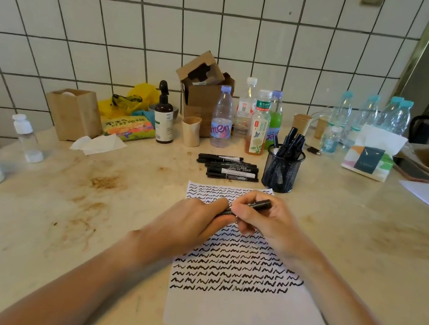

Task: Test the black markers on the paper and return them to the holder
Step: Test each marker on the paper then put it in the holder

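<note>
Grip of both hands (231, 215) hides most of marker (261, 203), possibly capped.

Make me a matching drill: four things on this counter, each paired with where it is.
Things:
1. Marker
2. Loose markers
3. Mesh holder
4. Paper

Places:
A. Flat on the counter under the hands
B. Held in both hands
C. Lying in a pile left of the holder
D. Standing right of the pile, pens inside

Pairs: 1-B, 2-C, 3-D, 4-A
</note>
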